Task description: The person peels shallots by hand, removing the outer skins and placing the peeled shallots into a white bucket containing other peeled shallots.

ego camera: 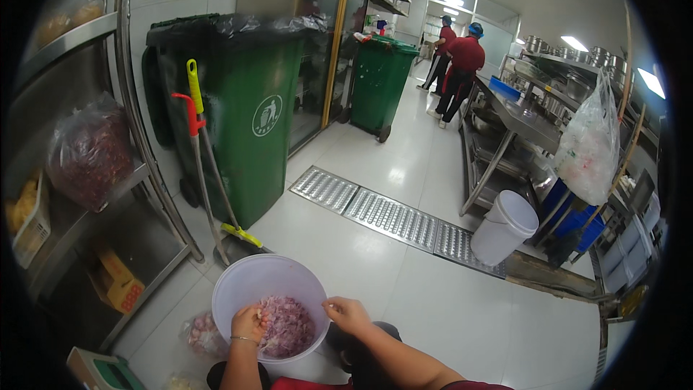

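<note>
A white plastic bucket (pixel 233 287) stands on the floor between my knees, part filled with purple and white papery skins (pixel 287 327) that look like garlic peel. My left hand (pixel 250 324), with a bracelet at the wrist, is over the skins inside the bucket. A small pale piece (pixel 260 314), probably a garlic clove, is pinched in its fingers. At the right rim is my right hand (pixel 346 313), its fingers curled together; whether they hold anything is too small to tell. A clear bag of purplish garlic bulbs (pixel 203 333) lies left of the bucket.
Left are a metal shelf rack (pixel 162 216), a green wheeled bin (pixel 238 119) and a long-handled dustpan and broom (pixel 203 103). A drain grate (pixel 395 216) crosses the floor. A lidded white bucket (pixel 503 227) stands right. Two people (pixel 460 59) are at the back.
</note>
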### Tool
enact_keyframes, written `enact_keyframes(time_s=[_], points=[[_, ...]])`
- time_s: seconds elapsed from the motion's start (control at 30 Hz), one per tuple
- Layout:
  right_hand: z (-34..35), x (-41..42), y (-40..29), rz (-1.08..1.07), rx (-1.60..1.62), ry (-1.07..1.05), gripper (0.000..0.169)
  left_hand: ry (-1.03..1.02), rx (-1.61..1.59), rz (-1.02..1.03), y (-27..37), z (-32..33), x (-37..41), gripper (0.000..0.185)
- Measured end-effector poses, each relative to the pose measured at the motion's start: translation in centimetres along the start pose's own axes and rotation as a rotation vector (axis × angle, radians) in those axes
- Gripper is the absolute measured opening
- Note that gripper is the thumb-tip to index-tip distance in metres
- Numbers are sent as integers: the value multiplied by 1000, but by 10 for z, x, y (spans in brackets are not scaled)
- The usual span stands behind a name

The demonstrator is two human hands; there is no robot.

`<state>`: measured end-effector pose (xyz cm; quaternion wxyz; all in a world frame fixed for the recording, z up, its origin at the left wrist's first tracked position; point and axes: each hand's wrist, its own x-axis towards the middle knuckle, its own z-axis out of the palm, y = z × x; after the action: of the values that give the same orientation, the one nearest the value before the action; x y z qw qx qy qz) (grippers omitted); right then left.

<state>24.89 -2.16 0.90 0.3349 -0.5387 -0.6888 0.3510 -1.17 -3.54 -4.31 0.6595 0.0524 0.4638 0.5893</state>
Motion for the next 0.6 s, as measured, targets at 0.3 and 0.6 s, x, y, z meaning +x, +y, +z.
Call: enact_keyframes(time_s=[0.3,0.6], points=[[-24,-37,15,-2,-70,172,19,20,-297,-71,3,-40,-17,14],[-21,-38,22,-4,-204,150,19,81,-266,78,1,-58,-31,11]])
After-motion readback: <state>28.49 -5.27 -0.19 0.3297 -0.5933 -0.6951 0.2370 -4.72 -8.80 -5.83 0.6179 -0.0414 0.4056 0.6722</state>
